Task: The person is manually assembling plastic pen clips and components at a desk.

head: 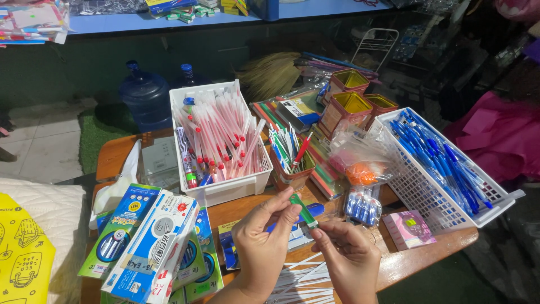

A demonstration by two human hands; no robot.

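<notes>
Glossy green plastic pen [304,211] pinched over smooth varnished wooden table [433,247], white perforated plastic baskets [222,191] behind on table, shiny metal tins [344,110] beyond baskets, glossy printed cardboard boxes [152,242] at table's left, crinkled clear plastic bags [360,163].

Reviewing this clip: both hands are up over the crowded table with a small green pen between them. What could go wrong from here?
1. The slim green pen is pinched only by the fingers of the left hand and right hand; it might slip onto the loose white sticks below.
2. The white plastic basket of blue pens overhangs the wooden table's edge; a nudge could tip it.
</notes>
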